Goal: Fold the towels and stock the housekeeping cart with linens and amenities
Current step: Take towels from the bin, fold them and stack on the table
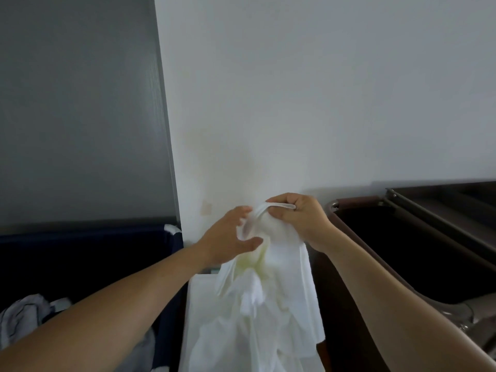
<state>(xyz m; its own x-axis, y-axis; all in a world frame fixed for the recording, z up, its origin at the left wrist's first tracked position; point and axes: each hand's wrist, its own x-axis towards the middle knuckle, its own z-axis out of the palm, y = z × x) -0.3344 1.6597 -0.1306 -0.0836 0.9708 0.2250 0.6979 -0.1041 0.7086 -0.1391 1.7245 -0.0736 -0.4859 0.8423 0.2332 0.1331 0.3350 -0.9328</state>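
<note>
**Right grip (298,218) pinches a floppy white towel (281,291)**

It holds the top edge up by the wall. Left grip (230,237), fingers spread, touches the cloth. The towel hangs crumpled, not folded yet. The cart (357,203) stands just beside, so I think most work is left.

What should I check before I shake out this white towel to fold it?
1. Right hand grip on the towel: ok, fingers pinch the top hem.
2. Left hand grip: not ok, fingers spread, only touching the cloth.
3. Towel hanging flat: not ok, bunched and twisted below the hands.
4. Towel clean: cannot tell, there is a yellowish tint in the folds.
5. Bottom edge off the floor: cannot tell, out of frame.
6. Room in the cart: cannot tell, its inside is dark.
</note>
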